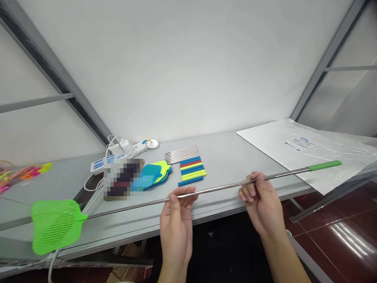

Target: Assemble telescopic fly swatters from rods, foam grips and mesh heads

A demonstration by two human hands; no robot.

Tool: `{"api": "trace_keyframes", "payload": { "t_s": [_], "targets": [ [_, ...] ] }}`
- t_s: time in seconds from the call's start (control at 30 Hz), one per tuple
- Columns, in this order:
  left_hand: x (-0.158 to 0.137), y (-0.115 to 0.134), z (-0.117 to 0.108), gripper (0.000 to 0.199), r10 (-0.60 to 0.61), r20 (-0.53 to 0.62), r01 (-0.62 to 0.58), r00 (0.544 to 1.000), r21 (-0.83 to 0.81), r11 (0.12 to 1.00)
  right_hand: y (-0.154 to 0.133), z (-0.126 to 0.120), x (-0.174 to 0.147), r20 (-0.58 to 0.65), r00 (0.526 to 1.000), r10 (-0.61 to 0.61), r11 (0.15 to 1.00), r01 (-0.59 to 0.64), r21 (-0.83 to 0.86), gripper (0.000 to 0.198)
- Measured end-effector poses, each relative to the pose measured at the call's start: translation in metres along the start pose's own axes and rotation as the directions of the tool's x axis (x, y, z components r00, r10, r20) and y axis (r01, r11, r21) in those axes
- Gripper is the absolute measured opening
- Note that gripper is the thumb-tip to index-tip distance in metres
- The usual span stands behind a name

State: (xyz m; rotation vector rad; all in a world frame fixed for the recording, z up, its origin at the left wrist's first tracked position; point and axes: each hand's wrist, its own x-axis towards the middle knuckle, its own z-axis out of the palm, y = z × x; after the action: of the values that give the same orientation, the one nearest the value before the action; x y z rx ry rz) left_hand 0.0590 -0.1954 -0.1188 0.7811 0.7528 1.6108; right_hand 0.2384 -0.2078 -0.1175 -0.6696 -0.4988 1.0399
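A fly swatter with a telescopic metal rod stretches across in front of me, raised over the table's front edge. Its bright green mesh head is at the far left, and a green grip covers the right end. My left hand pinches the rod near its middle between thumb and fingers. My right hand is closed on the rod further right, short of the green grip. Behind the rod lie loose blue and yellow-green swatter heads, a row of coloured handle grips and several silver rods.
A power strip with white plugs and cables stands at the back left, beside a pixelated patch. On the right, a white plastic bag with a printed label overhangs the table edge. Orange and pink items lie far left.
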Motion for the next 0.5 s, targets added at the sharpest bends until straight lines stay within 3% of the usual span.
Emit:
{"api": "trace_keyframes", "payload": {
  "t_s": [0.1, 0.2, 0.37, 0.5],
  "targets": [
    [-0.008, -0.006, 0.005, 0.033, -0.078, 0.099, 0.074, 0.992, 0.051, 0.996, 0.014, 0.007, -0.012, 0.125, 0.989, 0.077, 0.995, -0.068, -0.077, 0.021],
    [-0.008, -0.006, 0.005, 0.032, -0.085, 0.081, 0.083, 0.993, 0.024, 0.996, 0.02, 0.007, -0.016, 0.201, 0.974, 0.108, 0.992, -0.092, -0.088, 0.023],
    [0.014, 0.008, -0.012, 0.029, 0.071, -0.094, -0.077, 0.993, -0.068, 0.995, 0.009, -0.005, -0.002, 0.027, 0.998, 0.055, 0.998, -0.054, -0.022, 0.023],
    [0.027, 0.015, -0.023, 0.029, 0.093, -0.13, -0.1, 0.987, -0.048, 0.994, -0.002, -0.015, 0.009, -0.061, 0.998, 0.029, 1.0, -0.029, 0.008, 0.022]
  ]
}}
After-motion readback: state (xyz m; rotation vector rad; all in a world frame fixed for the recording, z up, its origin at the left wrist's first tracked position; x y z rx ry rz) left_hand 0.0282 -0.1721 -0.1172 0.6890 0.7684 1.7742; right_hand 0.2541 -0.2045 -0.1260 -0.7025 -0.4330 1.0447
